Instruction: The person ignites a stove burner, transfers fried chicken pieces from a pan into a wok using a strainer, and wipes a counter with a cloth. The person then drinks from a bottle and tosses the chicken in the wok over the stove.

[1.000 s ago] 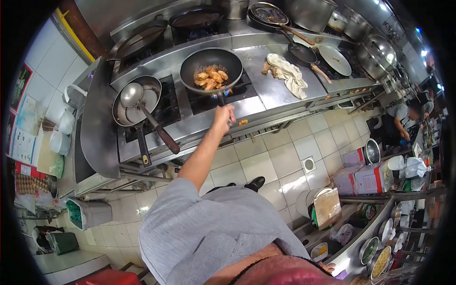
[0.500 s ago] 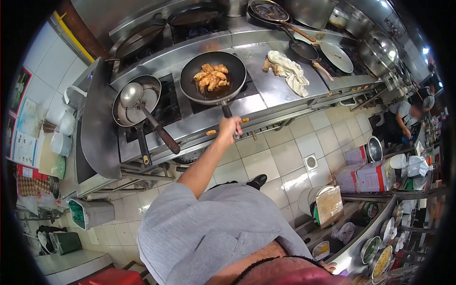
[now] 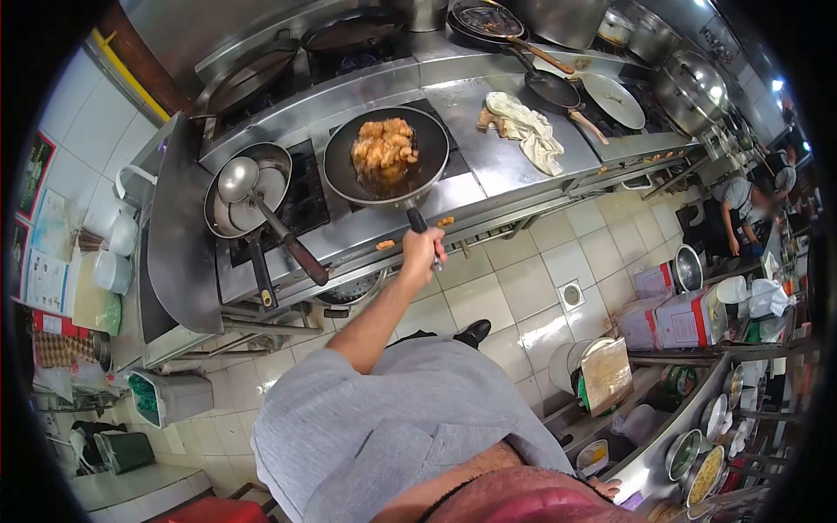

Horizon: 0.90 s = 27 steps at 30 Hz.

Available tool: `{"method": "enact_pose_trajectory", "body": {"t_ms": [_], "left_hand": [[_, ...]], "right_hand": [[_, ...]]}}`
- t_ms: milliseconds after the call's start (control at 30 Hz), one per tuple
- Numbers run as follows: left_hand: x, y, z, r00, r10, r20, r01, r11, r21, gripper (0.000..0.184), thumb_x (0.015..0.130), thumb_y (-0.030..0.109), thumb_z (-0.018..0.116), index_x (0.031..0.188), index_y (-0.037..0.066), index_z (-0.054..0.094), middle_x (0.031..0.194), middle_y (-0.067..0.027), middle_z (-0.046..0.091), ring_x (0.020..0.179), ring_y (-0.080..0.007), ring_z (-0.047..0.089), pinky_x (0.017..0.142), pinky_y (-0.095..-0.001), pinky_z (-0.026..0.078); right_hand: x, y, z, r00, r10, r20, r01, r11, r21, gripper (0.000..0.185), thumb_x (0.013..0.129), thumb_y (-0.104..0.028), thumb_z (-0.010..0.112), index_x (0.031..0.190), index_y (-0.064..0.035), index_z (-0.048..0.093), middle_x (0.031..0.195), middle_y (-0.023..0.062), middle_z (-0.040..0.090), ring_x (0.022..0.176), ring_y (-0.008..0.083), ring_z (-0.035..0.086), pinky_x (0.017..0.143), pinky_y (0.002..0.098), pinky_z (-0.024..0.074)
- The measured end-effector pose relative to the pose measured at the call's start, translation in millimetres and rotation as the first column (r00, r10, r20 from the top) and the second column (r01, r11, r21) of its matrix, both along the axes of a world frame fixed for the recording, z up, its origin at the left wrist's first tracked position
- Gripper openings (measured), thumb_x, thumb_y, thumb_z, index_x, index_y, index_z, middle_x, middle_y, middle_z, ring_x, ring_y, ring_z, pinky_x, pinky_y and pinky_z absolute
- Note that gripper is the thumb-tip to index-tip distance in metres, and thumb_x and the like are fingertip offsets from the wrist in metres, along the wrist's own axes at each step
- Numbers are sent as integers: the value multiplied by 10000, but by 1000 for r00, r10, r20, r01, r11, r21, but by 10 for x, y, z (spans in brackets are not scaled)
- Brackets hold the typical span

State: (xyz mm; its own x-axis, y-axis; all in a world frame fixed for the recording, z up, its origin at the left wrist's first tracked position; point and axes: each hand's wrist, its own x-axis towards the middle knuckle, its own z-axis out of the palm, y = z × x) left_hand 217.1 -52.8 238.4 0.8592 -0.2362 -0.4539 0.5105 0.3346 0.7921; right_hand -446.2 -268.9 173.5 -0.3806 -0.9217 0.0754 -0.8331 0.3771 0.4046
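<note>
My left hand (image 3: 421, 255) is closed around the handle of a dark wok (image 3: 344, 179) over the front burner. Browned food pieces (image 3: 384, 144) are bunched, slightly blurred, at the wok's far side, with shiny oil below them. Left of it, a ladle (image 3: 238, 179) rests in a metal pan (image 3: 277, 166), both handles pointing toward me. A crumpled white cloth (image 3: 527, 131) lies on the steel top to the right. My right hand (image 3: 604, 486) shows only partly at the lower right, its fingers lying on the counter edge behind me.
Pans (image 3: 353, 33) stand on the rear burners, with a skillet (image 3: 554, 91), oval plate (image 3: 613, 102) and large pot (image 3: 689, 94) at the right. A bin (image 3: 179, 397) stands lower left. Another person (image 3: 735, 209) works at the far right, near tins (image 3: 684, 322).
The wok and my left hand have shifted toward me. The food pieces have moved from the wok's middle to its far side, bunching together. The cloth and ladle stay in place.
</note>
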Motion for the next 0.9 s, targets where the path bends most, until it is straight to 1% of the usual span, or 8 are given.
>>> {"method": "enact_pose_trajectory", "body": {"t_ms": [133,167,200,300,400,567,800,900], "left_hand": [[133,188,498,998,-43,-34,38,988,-152,150,741,53,527,620,54,438,467,-9,395,348,-108,369,318,-244,328],[250,218,629,996,-75,-44,63,972,-228,162,753,52,518,618,70,430,474,1,404,364,-85,377,324,-217,327],[453,269,680,984,-154,-91,122,950,-286,164,758,49,514,621,79,429,482,13,411,379,-72,386,331,-196,327],[757,210,863,991,-78,-111,32,930,-365,166,759,40,511,619,83,433,477,25,409,376,-69,393,334,-199,333],[431,177,509,962,-69,264,82,996,-40,128,740,29,532,659,63,438,462,4,402,337,-100,391,298,-240,323],[4,188,156,984,-2,176,-1,1000,19,160,730,34,538,620,64,425,467,-12,402,321,-106,369,286,-255,316],[697,133,-123,976,-115,182,124,992,-37,149,732,39,537,625,69,438,485,0,415,363,-95,390,318,-250,333],[976,24,-261,993,19,117,-10,997,-80,162,709,65,541,573,58,454,445,-18,402,343,-125,399,315,-263,337]], "right_hand": [[-22,16,7,1000,25,-9,-25,1000,5,843,662,-350,675,1329,-195,182,1312,52,275,1162,242,327,834,428,371],[-268,-55,-226,946,293,-139,-321,908,-270,841,622,-574,504,1287,-128,245,1086,107,354,928,298,399,724,450,369],[-483,-102,-409,813,480,-329,-582,661,-473,992,582,-798,334,1245,-61,309,859,162,433,694,354,470,614,471,367],[-506,-116,-463,893,381,-237,-447,811,-378,1013,548,-765,414,1278,-76,281,921,168,430,774,352,481,668,465,375],[-429,-105,-486,895,353,-272,-439,802,-405,1009,544,-757,424,1275,-76,284,922,166,430,778,350,480,674,464,375],[-290,-92,-430,931,291,-221,-355,861,-364,1002,538,-744,439,1271,-77,289,923,162,428,783,348,479,683,464,375],[-274,-95,-375,941,273,-199,-326,887,-328,992,529,-725,461,1264,-79,297,924,156,427,791,345,478,696,462,376],[-309,-97,-378,937,287,-201,-341,878,-335,989,525,-717,470,1262,-80,300,925,154,426,794,344,477,701,462,376]]}}
